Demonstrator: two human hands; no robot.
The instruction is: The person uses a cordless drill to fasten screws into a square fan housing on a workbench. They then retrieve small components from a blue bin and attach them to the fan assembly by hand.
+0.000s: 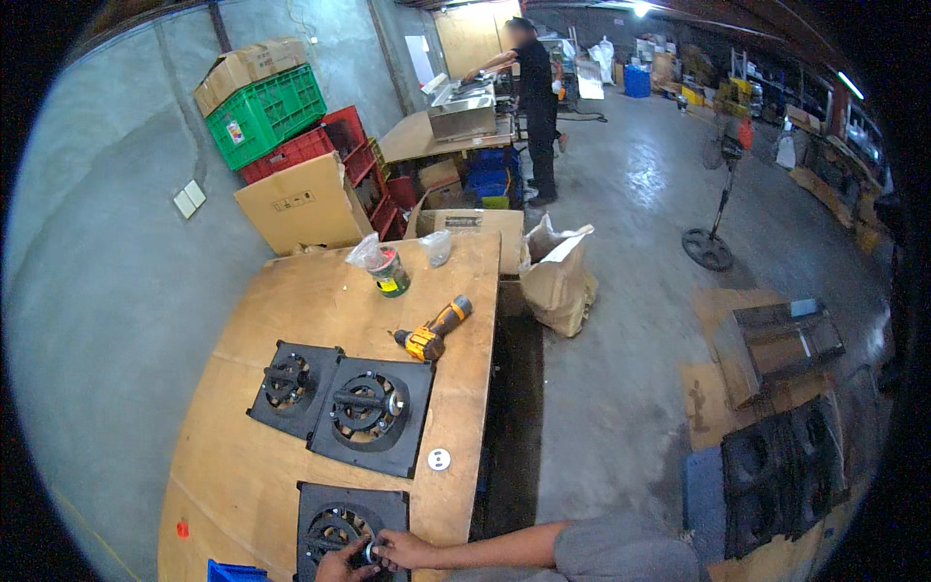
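Observation:
A black square gas burner plate (396, 506) with a round cast burner in its middle lies at the near edge of the wooden worktable. Over its right side, my right hand (405, 550) pinches a small silvery round fitting (369, 553) at the burner's end. My left hand (341, 565) is closed against the same spot from the near side; what its fingertips hold is hidden. Farther up the table lie a second burner plate (330, 441), with a similar silvery fitting, and a third burner plate (264, 403). A white slotted disc (439, 460) rests right of them.
A yellow-black cordless drill (427, 341) and a dark tub (391, 276) with plastic bags stand farther along the table (233, 475). A blue bin (233, 570) and a red piece (182, 529) are near left. Beyond are crates (267, 116), a sack (560, 281) and a co-worker (536, 107).

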